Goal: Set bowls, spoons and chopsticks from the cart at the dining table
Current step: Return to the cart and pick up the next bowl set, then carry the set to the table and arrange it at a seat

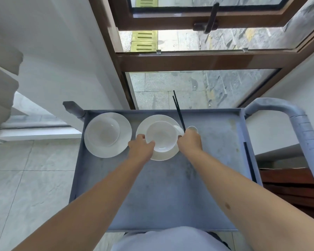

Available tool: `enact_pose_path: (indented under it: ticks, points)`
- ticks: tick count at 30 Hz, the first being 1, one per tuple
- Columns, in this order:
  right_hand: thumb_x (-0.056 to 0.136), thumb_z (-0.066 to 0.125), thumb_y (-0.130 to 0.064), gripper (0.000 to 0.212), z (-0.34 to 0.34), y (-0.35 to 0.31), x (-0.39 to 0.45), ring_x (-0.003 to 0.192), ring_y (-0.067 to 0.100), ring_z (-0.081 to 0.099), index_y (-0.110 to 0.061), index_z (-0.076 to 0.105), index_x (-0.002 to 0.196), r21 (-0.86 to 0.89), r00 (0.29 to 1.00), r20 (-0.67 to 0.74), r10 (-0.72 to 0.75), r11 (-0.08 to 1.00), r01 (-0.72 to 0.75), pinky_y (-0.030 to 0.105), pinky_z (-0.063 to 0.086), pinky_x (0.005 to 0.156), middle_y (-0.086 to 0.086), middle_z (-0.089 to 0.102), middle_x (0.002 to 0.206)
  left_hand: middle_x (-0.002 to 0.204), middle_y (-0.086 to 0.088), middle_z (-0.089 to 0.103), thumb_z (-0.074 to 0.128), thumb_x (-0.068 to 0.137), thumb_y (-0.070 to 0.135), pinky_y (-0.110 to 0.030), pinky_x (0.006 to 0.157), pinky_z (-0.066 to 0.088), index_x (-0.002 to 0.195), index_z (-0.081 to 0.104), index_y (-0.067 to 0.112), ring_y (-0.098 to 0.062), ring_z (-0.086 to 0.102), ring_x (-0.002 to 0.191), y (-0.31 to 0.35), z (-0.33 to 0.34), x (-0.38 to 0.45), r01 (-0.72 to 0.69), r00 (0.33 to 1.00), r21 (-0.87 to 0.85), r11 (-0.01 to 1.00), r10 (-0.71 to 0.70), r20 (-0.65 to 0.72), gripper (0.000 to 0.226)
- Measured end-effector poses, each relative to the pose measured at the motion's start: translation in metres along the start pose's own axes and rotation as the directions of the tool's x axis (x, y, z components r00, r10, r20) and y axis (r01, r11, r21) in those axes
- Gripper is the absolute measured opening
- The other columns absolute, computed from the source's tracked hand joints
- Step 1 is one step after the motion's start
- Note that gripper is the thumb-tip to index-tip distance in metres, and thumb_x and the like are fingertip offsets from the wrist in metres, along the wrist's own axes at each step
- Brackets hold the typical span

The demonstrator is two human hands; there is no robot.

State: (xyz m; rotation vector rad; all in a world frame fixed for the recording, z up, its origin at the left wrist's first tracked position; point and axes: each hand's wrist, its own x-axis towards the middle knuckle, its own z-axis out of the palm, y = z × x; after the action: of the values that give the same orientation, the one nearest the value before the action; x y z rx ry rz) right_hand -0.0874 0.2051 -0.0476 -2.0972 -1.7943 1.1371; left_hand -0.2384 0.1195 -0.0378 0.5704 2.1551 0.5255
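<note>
two chopsticks pointing away, right hand

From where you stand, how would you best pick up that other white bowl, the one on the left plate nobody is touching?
Probably by the rim. The left bowl sits upright and open on its plate, so the thin lip is the only graspable edge. I'd come from above on the near side, thumb inside and fingers outside, as the left hand is free enough to shift over; the cart wall crowds the far side.

— The bowls and plates?
— Plain white.
— The chopsticks?
— Black.
— And the cart?
— Grey-blue, blotchy; brown window frame behind.
</note>
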Motion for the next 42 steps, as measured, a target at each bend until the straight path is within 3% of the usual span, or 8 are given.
enact_pose_path:
  ticks: [8, 11, 18, 23, 29, 34, 38, 42]
  points:
    - [0.093, 0.053, -0.026, 0.017, -0.002, 0.014, -0.027, 0.068, 0.017, 0.053, -0.016, 0.045, 0.082, 0.067, 0.991, 0.129, -0.022, 0.998, 0.014, 0.029, 0.036, 0.049, 0.003, 0.054, 0.083, 0.111, -0.005, 0.029, 0.038, 0.089, 0.02, -0.036, 0.076, 0.041, 0.131, 0.04, 0.025, -0.028, 0.051, 0.072, -0.003, -0.017, -0.009, -0.082, 0.996, 0.115, 0.99, 0.086, -0.026, 0.042]
    - [0.092, 0.055, -0.023, 0.015, -0.008, 0.022, -0.043, 0.072, 0.02, 0.057, -0.011, 0.055, 0.101, 0.181, 0.987, 0.159, -0.001, 0.983, -0.028, 0.029, 0.042, 0.053, 0.008, 0.062, 0.091, 0.112, -0.003, 0.03, 0.037, 0.09, 0.02, -0.037, 0.076, 0.039, 0.126, 0.041, 0.027, -0.032, 0.054, 0.088, -0.008, -0.023, -0.019, -0.157, 0.987, 0.131, 0.979, 0.158, 0.003, 0.037]
    - [0.085, 0.056, -0.02, 0.005, -0.037, 0.058, -0.091, 0.059, 0.015, 0.056, -0.024, 0.059, 0.088, 0.447, 0.991, 0.103, 0.089, 0.885, -0.126, 0.024, 0.047, 0.045, 0.0, 0.063, 0.079, 0.112, -0.006, 0.056, 0.04, 0.077, 0.047, -0.046, 0.088, 0.051, 0.117, 0.058, 0.033, -0.025, 0.059, 0.096, -0.003, -0.026, -0.05, -0.39, 0.906, 0.094, 0.916, 0.363, 0.219, 0.046]
    - [0.085, 0.06, -0.028, 0.008, -0.073, 0.102, -0.131, 0.06, 0.018, 0.056, -0.023, 0.057, 0.09, 0.516, 0.989, 0.008, 0.148, 0.847, -0.131, 0.03, 0.044, 0.052, 0.005, 0.062, 0.079, 0.093, 0.005, 0.069, 0.044, 0.073, 0.063, -0.028, 0.076, 0.048, 0.087, 0.066, 0.052, -0.007, 0.064, 0.088, 0.022, -0.011, -0.09, -0.551, 0.756, -0.058, 0.832, 0.528, 0.387, 0.029]
    - [0.081, 0.066, -0.03, 0.008, -0.117, 0.164, -0.218, 0.055, 0.01, 0.053, -0.025, 0.061, 0.084, 0.668, 0.949, -0.166, 0.267, 0.738, -0.091, 0.027, 0.04, 0.051, -0.01, 0.06, 0.06, 0.094, 0.018, 0.073, 0.047, 0.075, 0.061, -0.036, 0.08, 0.051, 0.092, 0.068, 0.059, -0.002, 0.067, 0.088, 0.033, 0.02, -0.164, -0.636, 0.549, -0.174, 0.752, 0.6, 0.582, 0.028]
    - [0.09, 0.066, -0.023, 0.006, -0.136, 0.234, -0.316, 0.045, -0.001, 0.05, -0.028, 0.063, 0.091, 0.78, 0.897, -0.244, 0.368, 0.625, -0.044, 0.022, 0.036, 0.046, -0.018, 0.059, 0.052, 0.09, 0.024, 0.072, 0.047, 0.074, 0.065, -0.028, 0.072, 0.049, 0.089, 0.066, 0.063, 0.004, 0.066, 0.083, 0.02, 0.066, -0.251, -0.723, 0.375, -0.213, 0.657, 0.632, 0.679, 0.024]
    - [0.088, 0.066, -0.024, 0.006, -0.133, 0.302, -0.41, 0.04, 0.001, 0.051, -0.029, 0.063, 0.09, 0.846, 0.794, -0.304, 0.526, 0.533, -0.029, 0.022, 0.037, 0.041, -0.015, 0.06, 0.052, 0.088, 0.022, 0.073, 0.052, 0.073, 0.063, -0.017, 0.063, 0.051, 0.089, 0.068, 0.061, 0.0, 0.068, 0.079, -0.009, 0.119, -0.331, -0.76, 0.198, -0.244, 0.603, 0.572, 0.796, 0.023]
    - [0.079, 0.063, -0.029, 0.008, -0.12, 0.373, -0.516, 0.044, 0.006, 0.054, -0.032, 0.063, 0.087, 0.898, 0.652, -0.313, 0.691, 0.438, -0.033, 0.024, 0.038, 0.042, -0.012, 0.063, 0.056, 0.095, 0.018, 0.073, 0.051, 0.074, 0.065, -0.024, 0.07, 0.053, 0.095, 0.07, 0.056, -0.005, 0.069, 0.086, -0.059, 0.18, -0.416, -0.798, 0.052, -0.223, 0.56, 0.432, 0.9, 0.03]
